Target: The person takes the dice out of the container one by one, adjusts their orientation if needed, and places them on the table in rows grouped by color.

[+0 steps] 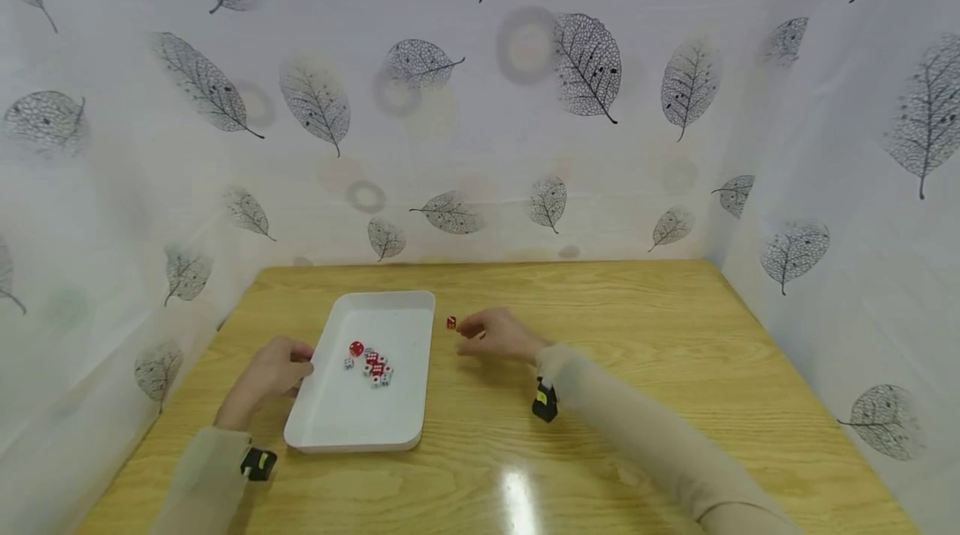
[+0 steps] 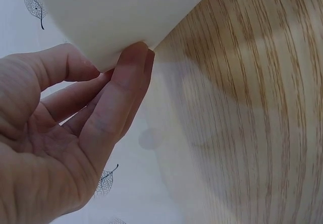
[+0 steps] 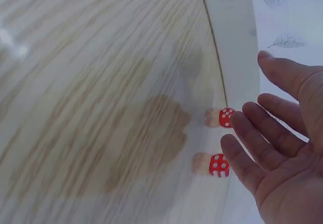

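A white tray (image 1: 322, 422) lies on the table with several red and white dice (image 1: 377, 369) gathered around its middle. My left hand (image 1: 273, 372) grips the tray's left rim; in the left wrist view its thumb and fingers (image 2: 132, 65) pinch the white wall. To the right of the tray, my right hand (image 1: 501, 335) hovers over the table with its fingers loosely extended and nothing held. A red die (image 1: 451, 322) sits just past its fingertips. In the right wrist view two red dice (image 3: 219, 165) show beside the fingers; the hand mostly hides one of them in the head view.
The wooden table (image 1: 637, 368) runs back to a pale curtain (image 1: 487, 143) printed with leaves, which also hangs along both sides. A light reflection shines near the table's front. Each wrist wears a small black device (image 1: 545, 400).
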Demonstrator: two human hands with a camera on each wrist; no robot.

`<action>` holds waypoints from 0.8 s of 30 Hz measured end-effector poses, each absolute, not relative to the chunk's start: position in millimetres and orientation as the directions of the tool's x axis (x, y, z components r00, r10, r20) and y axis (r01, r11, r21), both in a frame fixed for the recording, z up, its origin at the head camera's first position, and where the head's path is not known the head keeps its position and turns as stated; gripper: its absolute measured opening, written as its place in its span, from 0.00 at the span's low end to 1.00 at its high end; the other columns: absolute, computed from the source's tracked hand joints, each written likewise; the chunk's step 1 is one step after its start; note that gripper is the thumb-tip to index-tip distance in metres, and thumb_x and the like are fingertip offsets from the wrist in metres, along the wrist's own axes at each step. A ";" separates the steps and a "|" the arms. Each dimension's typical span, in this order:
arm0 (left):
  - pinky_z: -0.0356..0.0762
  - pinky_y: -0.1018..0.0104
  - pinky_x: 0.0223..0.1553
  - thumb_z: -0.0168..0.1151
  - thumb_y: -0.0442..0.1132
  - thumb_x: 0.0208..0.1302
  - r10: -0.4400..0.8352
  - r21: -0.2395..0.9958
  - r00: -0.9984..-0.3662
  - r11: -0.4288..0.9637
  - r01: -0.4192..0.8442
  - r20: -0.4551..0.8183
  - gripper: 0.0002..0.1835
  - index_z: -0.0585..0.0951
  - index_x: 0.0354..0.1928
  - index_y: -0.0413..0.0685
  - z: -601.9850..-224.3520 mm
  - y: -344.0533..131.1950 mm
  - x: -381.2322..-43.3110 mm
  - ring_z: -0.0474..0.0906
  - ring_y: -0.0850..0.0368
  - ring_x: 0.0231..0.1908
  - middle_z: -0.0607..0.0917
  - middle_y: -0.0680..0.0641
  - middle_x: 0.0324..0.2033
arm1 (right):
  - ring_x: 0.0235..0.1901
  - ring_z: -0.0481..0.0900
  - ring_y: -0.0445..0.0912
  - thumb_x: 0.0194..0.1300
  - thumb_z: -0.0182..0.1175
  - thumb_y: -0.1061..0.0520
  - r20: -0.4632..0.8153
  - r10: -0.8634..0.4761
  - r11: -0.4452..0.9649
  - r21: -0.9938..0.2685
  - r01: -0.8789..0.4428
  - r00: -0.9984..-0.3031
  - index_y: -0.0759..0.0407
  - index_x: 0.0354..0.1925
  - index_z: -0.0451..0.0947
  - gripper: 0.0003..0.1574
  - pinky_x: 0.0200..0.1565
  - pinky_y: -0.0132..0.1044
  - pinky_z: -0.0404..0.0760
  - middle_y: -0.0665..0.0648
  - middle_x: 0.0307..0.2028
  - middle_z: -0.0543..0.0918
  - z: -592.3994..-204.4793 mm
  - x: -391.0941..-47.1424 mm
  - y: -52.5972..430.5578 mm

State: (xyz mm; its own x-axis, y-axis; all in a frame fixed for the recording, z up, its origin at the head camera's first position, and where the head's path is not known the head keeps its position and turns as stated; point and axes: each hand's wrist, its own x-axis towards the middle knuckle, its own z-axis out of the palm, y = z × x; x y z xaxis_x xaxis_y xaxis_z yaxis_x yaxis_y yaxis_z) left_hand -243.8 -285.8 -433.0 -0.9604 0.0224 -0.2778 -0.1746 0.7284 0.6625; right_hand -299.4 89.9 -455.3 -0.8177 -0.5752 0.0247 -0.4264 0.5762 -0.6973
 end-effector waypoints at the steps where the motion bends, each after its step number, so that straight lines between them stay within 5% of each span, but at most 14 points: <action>1: 0.85 0.58 0.34 0.53 0.29 0.64 0.023 0.661 -0.960 0.730 -0.175 -0.279 0.20 0.73 0.56 0.24 -433.0 -285.9 -243.6 0.81 0.49 0.38 0.80 0.32 0.44 | 0.53 0.81 0.48 0.62 0.67 0.50 0.035 -0.586 0.558 -0.707 -0.435 -0.809 0.62 0.56 0.79 0.28 0.56 0.40 0.79 0.57 0.53 0.84 -453.8 -298.4 87.4; 11: 0.85 0.59 0.34 0.54 0.30 0.65 0.013 0.645 -0.957 0.741 -0.185 -0.289 0.20 0.73 0.57 0.25 -434.1 -286.5 -244.1 0.80 0.48 0.40 0.80 0.32 0.46 | 0.51 0.81 0.45 0.64 0.65 0.53 0.233 -0.639 0.443 -0.667 -0.598 -0.733 0.60 0.52 0.82 0.20 0.56 0.38 0.79 0.53 0.50 0.86 -447.1 -293.2 55.9; 16: 0.85 0.59 0.34 0.54 0.30 0.65 0.002 0.637 -0.957 0.747 -0.192 -0.291 0.20 0.73 0.57 0.25 -434.2 -285.8 -243.9 0.81 0.48 0.40 0.80 0.32 0.46 | 0.53 0.80 0.44 0.66 0.64 0.53 0.228 -0.672 0.433 -0.651 -0.624 -0.705 0.60 0.52 0.82 0.19 0.58 0.40 0.78 0.52 0.50 0.85 -442.1 -291.0 36.3; 24: 0.85 0.60 0.34 0.54 0.30 0.65 -0.012 0.626 -0.957 0.754 -0.200 -0.291 0.20 0.74 0.57 0.26 -434.9 -285.6 -246.0 0.80 0.49 0.39 0.81 0.33 0.45 | 0.51 0.81 0.43 0.67 0.63 0.52 0.111 -0.726 0.510 -0.576 -0.639 -0.679 0.58 0.53 0.82 0.19 0.53 0.30 0.78 0.52 0.49 0.85 -436.6 -289.3 10.2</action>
